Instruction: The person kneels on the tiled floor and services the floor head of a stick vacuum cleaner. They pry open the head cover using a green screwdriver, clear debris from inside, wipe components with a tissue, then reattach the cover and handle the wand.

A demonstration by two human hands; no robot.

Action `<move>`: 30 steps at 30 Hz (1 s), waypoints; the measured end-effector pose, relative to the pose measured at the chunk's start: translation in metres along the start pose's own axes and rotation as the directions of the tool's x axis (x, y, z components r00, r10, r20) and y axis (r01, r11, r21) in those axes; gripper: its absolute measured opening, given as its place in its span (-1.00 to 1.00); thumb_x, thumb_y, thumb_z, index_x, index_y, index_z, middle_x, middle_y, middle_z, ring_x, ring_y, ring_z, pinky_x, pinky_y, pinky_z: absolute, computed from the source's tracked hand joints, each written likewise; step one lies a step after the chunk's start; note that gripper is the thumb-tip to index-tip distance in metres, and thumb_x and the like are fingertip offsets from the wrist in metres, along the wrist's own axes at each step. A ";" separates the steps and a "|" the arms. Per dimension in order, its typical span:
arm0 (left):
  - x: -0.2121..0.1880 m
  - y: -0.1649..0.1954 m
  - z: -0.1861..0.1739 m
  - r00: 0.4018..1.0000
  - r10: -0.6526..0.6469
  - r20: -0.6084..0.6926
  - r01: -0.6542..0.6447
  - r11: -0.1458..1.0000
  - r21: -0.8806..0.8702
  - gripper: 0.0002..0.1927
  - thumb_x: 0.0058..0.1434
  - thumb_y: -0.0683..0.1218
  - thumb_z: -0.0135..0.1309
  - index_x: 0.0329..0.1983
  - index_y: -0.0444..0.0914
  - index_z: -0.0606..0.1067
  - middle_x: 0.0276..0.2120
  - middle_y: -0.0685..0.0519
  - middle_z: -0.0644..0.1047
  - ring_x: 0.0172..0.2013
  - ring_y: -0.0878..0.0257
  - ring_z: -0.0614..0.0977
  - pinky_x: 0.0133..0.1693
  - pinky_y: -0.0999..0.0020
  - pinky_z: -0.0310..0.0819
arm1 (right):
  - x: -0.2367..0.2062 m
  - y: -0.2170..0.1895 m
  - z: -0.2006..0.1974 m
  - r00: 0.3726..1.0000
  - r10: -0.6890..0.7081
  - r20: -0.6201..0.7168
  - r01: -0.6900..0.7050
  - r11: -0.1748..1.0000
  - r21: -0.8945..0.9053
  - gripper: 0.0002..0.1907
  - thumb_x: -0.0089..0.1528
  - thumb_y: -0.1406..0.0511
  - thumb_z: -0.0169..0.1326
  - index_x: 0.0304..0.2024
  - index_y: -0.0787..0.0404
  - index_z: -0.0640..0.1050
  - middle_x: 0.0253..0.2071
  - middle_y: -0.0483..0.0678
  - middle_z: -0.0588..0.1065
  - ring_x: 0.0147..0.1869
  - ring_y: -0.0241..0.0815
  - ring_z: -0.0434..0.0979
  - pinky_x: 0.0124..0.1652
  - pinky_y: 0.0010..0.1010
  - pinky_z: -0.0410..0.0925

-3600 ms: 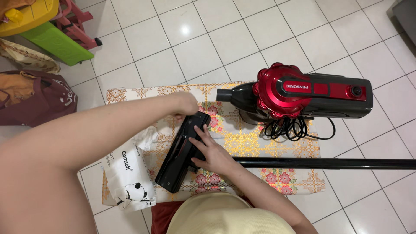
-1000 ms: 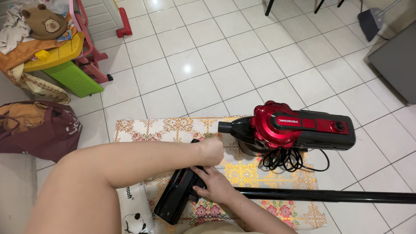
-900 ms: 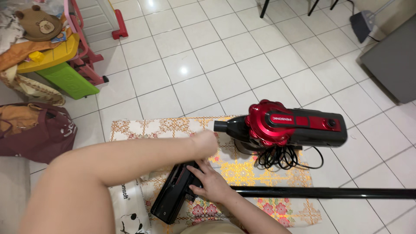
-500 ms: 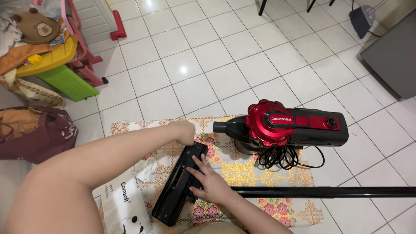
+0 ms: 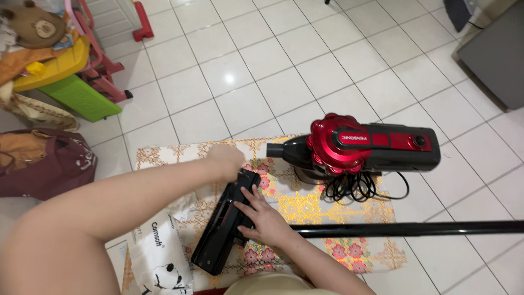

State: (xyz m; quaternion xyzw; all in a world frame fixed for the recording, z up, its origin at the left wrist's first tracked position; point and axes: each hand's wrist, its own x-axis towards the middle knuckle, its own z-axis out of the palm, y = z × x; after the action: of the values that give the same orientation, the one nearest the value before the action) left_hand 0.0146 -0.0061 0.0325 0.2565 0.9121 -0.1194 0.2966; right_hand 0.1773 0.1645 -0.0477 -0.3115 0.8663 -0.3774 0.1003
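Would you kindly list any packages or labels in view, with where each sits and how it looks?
White plastic package: on the mat's near-left corner beside the black floor-brush head, crumpled, dark print and a panda drawing.
Label strip: on the red vacuum cleaner, narrow, pale lettering.

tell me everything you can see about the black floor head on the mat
The black floor head is a long, flat piece of glossy plastic, lying at a slant on the patterned mat, underside up with a recessed channel showing. The left hand is at its far end; the right hand presses its side. Its near end lies beside a white bag.
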 end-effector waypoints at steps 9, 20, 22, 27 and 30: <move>-0.006 -0.003 0.020 0.999 0.017 -0.038 -0.022 0.991 -0.132 -0.79 0.07 -0.01 0.22 -0.33 -0.23 0.66 -0.36 -0.10 0.63 -0.27 0.00 0.70 -0.27 0.11 0.60 | 0.000 -0.001 -0.001 1.000 -0.011 -0.012 0.011 1.000 0.020 -0.28 0.11 0.13 0.31 0.31 0.11 0.46 0.52 0.21 0.13 0.57 0.46 0.00 0.34 0.07 0.20; 0.003 0.004 -0.003 0.903 0.417 -0.097 -0.377 0.882 0.284 -0.87 -0.01 -0.04 0.24 -0.44 -0.17 0.66 -0.44 -0.05 0.63 -0.36 -0.02 0.69 -0.33 0.06 0.59 | 0.004 -0.003 -0.006 0.999 -0.019 -0.032 0.019 1.000 0.013 -0.28 0.09 0.14 0.33 0.29 0.12 0.47 0.50 0.22 0.14 0.56 0.47 0.00 0.34 0.07 0.19; 0.019 -0.014 0.007 0.985 0.141 -0.094 -0.138 0.990 0.040 -0.75 -0.03 0.06 0.34 -0.40 -0.19 0.65 -0.39 -0.09 0.62 -0.32 -0.03 0.66 -0.30 0.06 0.56 | 0.002 -0.003 -0.005 0.999 -0.025 -0.045 0.025 1.000 0.011 -0.29 0.11 0.14 0.32 0.30 0.10 0.47 0.51 0.21 0.15 0.56 0.46 0.01 0.35 0.07 0.19; 0.046 -0.026 0.026 0.900 -0.080 0.429 0.346 0.732 -0.588 -0.67 0.24 0.03 0.19 -0.30 -0.37 0.66 -0.33 -0.20 0.67 -0.43 0.02 0.67 -0.45 0.08 0.38 | 0.000 -0.004 -0.004 0.996 -0.052 -0.067 0.051 0.999 -0.010 -0.29 0.10 0.13 0.33 0.29 0.10 0.47 0.51 0.21 0.15 0.56 0.45 0.03 0.36 0.10 0.18; 0.034 -0.020 0.017 0.933 -0.146 0.328 0.287 0.852 -0.438 -0.74 0.20 0.01 0.21 -0.27 -0.29 0.66 -0.28 -0.11 0.67 -0.24 0.01 0.75 -0.36 0.11 0.53 | 0.003 -0.004 -0.005 0.999 -0.030 -0.043 0.030 1.000 -0.005 -0.28 0.09 0.13 0.33 0.29 0.09 0.47 0.50 0.20 0.15 0.55 0.46 0.03 0.33 0.10 0.21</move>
State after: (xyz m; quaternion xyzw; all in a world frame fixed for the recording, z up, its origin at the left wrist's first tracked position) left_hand -0.0112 -0.0162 -0.0003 0.0500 0.8842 0.0417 0.4626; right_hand 0.1746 0.1631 -0.0411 -0.3166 0.8644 -0.3833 0.0754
